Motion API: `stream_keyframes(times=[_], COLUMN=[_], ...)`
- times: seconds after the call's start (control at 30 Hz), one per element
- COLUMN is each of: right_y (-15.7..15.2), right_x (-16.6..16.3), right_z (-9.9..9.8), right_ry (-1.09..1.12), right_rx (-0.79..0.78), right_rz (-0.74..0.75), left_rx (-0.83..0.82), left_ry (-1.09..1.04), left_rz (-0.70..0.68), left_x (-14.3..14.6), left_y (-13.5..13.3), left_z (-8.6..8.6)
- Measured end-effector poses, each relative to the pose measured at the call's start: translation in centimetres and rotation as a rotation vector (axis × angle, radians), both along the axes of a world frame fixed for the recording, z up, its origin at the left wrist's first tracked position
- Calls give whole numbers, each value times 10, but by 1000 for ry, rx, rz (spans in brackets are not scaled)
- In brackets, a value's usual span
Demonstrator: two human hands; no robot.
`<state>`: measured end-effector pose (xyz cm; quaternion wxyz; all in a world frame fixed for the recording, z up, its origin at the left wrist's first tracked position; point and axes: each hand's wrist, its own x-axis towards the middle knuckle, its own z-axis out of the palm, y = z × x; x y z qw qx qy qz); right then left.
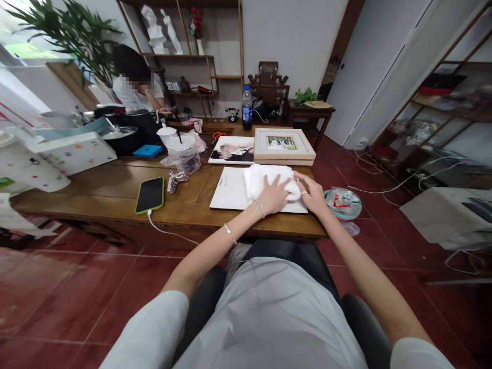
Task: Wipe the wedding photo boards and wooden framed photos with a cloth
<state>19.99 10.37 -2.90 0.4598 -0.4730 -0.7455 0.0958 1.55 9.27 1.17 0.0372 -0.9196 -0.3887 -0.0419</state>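
Observation:
A folded white cloth point(251, 180) lies on a flat white panel point(228, 192) near the table's front edge. My left hand point(273, 195) rests flat on the cloth, fingers spread. At the cloth's right end is my right hand point(313, 196), its thumb and forefinger apart and touching the cloth's edge; its other fingers are partly hidden. Behind the panel sit a light wooden picture frame point(265, 146) with a small photo, stacked on another frame, and a photo print point(234, 152) to its left.
A phone point(150, 195) with a charging cable lies left on the wooden table point(115, 177). Nearby are a bagged drink cup point(186, 156), a blue box point(147, 150) and orange scissors point(219, 136). A bottle point(247, 110) stands behind. Another person point(136, 89) sits across, far left.

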Motion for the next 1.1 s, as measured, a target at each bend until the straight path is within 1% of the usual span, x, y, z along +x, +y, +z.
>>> stream_keyframes(times=[0.07,0.13,0.27,0.37,0.47,0.53,0.6,0.67,0.73,0.83,0.93,1.03,1.1], right_y=[-1,0,3,7,9,9,9,9,8,7,6,6,7], right_x=[0,0,1,1,2,3,3,3,3,2,2,2,3], right_z=[1,1,-3,-7,-10,-11,-12,-12,-12,-10,-8,-8,-8], right_ry=[12,6,-82,-134,-158,-167,-176,-180,-175,-172,-196,-209,-209], right_rx=[-2,-37,-112,-109,-93,-90,-90,-92,-92,-90,-90,-97,-101], right_rz=[16,17,34,72,83,80,74,68,66,81,98,82,71], left_rx=[20,42,30,-39,-90,-88,-63,-49,-69,-109,-127,-158,-176], left_ry=[0,2,47,82,72,46,13,-18,-39,-86,-149,-149,-124], left_rz=[-54,-96,-176,-201,-176,-132,-76,-27,-4,-54,-153,-199,-167], left_x=[4,3,-17,-37,-51,-56,-57,-54,-48,-33,-15,2,8], left_y=[-19,-43,-87,-105,-108,-101,-84,-59,-27,19,51,65,66], left_z=[-1,0,9,18,25,27,25,20,14,9,11,16,21])
